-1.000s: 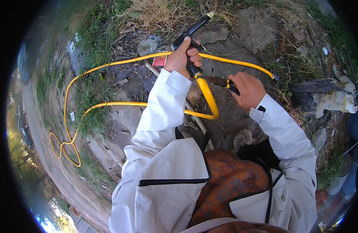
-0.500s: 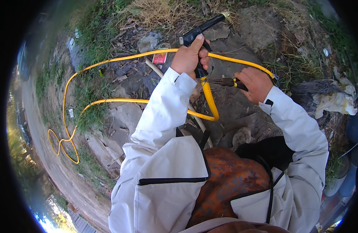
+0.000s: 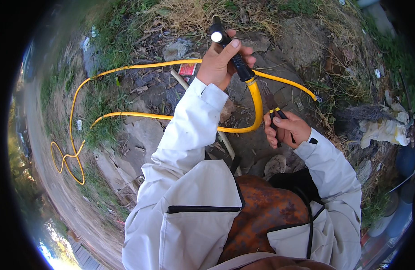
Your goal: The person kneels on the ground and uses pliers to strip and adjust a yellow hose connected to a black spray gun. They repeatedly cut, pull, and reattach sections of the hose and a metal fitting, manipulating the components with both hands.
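My left hand [image 3: 223,60] is closed round the black grip of a hose spray gun [image 3: 236,58], whose round end faces up. A yellow hose [image 3: 257,105] joins the bottom of the grip, with what looks like a thin wire round it at the joint, and curves down and to the left. In my right hand [image 3: 290,128] are long-nosed pliers [image 3: 271,102] with black and yellow handles. Their dark jaws point up, beside the hose and close to the joint. Whether the jaws touch the hose I cannot tell.
Another length of the hose [image 3: 286,80] ends at the right near a tangle of grey netting [image 3: 351,114] and pale cloth [image 3: 387,128]. Loops of hose [image 3: 63,155] lie far left on dirt. A pale stick [image 3: 179,80], a red packet [image 3: 187,69] and flat stones lie beneath my hands.
My left hand has turned the spray gun, so its barrel no longer points right. My right hand has drawn the pliers off the joint, down and right, and their jaws now point up.
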Motion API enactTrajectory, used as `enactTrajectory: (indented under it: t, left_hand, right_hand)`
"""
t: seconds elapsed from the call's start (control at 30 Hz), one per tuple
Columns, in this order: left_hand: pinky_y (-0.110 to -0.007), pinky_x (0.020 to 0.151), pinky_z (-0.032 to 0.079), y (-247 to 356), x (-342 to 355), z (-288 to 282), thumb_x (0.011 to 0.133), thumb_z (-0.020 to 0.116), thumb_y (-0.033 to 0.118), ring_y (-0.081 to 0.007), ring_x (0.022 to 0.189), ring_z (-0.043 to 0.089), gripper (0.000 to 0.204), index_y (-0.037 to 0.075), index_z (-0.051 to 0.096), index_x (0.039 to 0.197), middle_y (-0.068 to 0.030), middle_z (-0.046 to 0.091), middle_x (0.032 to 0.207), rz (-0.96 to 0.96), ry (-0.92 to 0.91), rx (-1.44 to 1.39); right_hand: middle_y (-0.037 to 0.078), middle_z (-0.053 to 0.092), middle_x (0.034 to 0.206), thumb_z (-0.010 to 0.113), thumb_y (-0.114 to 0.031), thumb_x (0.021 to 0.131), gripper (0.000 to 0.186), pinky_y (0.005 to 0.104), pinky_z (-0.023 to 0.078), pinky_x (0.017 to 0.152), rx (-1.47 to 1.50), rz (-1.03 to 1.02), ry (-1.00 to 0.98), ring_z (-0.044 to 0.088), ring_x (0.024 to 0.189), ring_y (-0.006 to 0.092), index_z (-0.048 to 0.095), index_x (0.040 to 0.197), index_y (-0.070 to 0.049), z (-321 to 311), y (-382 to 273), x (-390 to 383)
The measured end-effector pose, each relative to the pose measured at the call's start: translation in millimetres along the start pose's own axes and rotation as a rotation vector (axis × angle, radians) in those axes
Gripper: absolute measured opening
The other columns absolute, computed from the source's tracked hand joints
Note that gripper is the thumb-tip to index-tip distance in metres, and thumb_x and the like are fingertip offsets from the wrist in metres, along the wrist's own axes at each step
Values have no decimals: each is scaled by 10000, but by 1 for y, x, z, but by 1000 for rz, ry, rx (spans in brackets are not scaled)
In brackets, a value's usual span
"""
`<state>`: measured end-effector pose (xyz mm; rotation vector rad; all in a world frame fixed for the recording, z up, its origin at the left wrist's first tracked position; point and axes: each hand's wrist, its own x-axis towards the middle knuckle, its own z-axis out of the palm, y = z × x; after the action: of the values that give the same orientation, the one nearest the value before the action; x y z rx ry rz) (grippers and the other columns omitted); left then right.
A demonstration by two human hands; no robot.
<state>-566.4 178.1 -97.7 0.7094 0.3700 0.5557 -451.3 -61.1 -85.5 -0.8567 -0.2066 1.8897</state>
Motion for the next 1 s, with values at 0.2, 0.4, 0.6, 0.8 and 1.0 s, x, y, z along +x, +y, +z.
enactTrajectory:
  t: [0.2,0.4,0.6,0.8,1.0]
  left_hand:
    - [-362,693,608,9,2,1,878,720,194,-288,835,710,453,49,404,1168,-195,684,995,69,-86,235]
    - [-362,649,613,19,1,9,838,760,130,-258,734,704,457,-2,411,1103,-198,681,917,244,212,307]
    - [-346,653,609,19,2,7,849,753,174,-250,750,706,445,15,425,1104,-179,683,948,168,159,312]
    - [-386,743,597,19,-3,8,899,695,257,-296,865,705,459,49,445,1222,-198,662,1087,75,33,334]
    - [-393,760,587,18,0,3,903,685,285,-300,885,700,531,88,437,1329,-175,661,1110,25,-38,235]
  right_hand:
    - [100,576,931,427,-298,1027,327,397,513,744,114,46,-142,614,816,250,499,1190,-23,-14,-6,-1]
    - [131,593,1169,472,-282,1015,445,406,487,921,-199,52,15,608,1079,253,445,1385,-36,4,-8,-2]
    - [53,636,989,518,-284,991,346,301,469,807,-859,-194,296,590,889,143,545,1220,-26,-4,5,13]
    - [178,624,984,548,-251,964,313,379,484,792,-1183,-234,439,634,893,306,548,1182,-26,9,-8,11]
    - [189,617,993,569,-231,943,288,417,484,802,-1386,-466,527,609,918,396,549,1139,-21,5,0,13]
